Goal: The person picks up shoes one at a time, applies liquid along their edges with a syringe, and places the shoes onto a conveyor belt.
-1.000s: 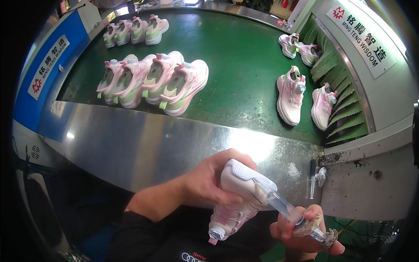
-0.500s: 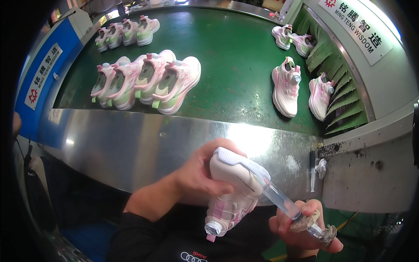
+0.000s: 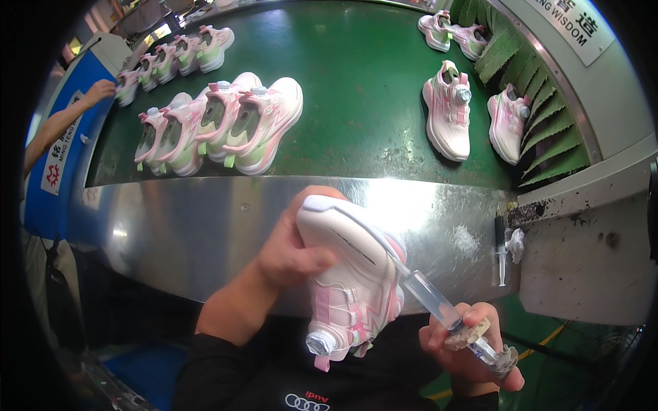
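Note:
A pink and white sneaker (image 3: 349, 274) is gripped by my left hand (image 3: 291, 250), its toe up and its round lace dial toward me. My thumb lies on the upper near the toe; the other fingers are hidden behind the sole. My right hand (image 3: 466, 342) is closed around a clear plastic syringe (image 3: 433, 301) with wrapping bunched about its plunger end. The syringe's thin tip touches the seam between upper and sole on the shoe's right side.
Several similar sneakers (image 3: 264, 130) stand at the left of a green conveyor belt (image 3: 356, 89), with others (image 3: 449, 113) by green curtain strips (image 3: 548, 127). A metal ledge (image 3: 178, 212) runs along its front. Another syringe (image 3: 501, 253) lies at right. A co-worker's hand (image 3: 101, 90) reaches one far-left shoe.
The sneaker in my left hand has shifted left and up, and the syringe tip has moved along its seam. A co-worker's arm has come in at left with another shoe.

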Demonstrator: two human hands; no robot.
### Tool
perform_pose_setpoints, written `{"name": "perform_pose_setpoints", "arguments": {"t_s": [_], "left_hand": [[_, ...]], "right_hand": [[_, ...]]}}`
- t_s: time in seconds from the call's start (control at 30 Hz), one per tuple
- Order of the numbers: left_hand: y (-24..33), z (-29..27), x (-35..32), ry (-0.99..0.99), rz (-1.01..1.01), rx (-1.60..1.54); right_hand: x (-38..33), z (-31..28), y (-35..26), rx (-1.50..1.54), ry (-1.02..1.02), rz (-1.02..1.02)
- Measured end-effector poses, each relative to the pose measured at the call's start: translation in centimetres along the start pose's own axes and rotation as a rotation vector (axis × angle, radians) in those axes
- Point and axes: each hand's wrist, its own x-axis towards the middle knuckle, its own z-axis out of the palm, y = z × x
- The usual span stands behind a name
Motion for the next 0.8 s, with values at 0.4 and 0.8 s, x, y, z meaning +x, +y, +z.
{"name": "perform_pose_setpoints", "arguments": {"t_s": [0.4, 0.8], "left_hand": [[-0.1, 0.2, 1.2, 0.125, -0.066, -0.143], [-0.4, -0.7, 1.0, 0.164, -0.116, -0.319]], "right_hand": [[-1.6, -2.0, 1.4, 0.045, 0.081, 0.063], [-4.3, -2.1, 1.8, 0.048, 0.118, 0.141]]}}
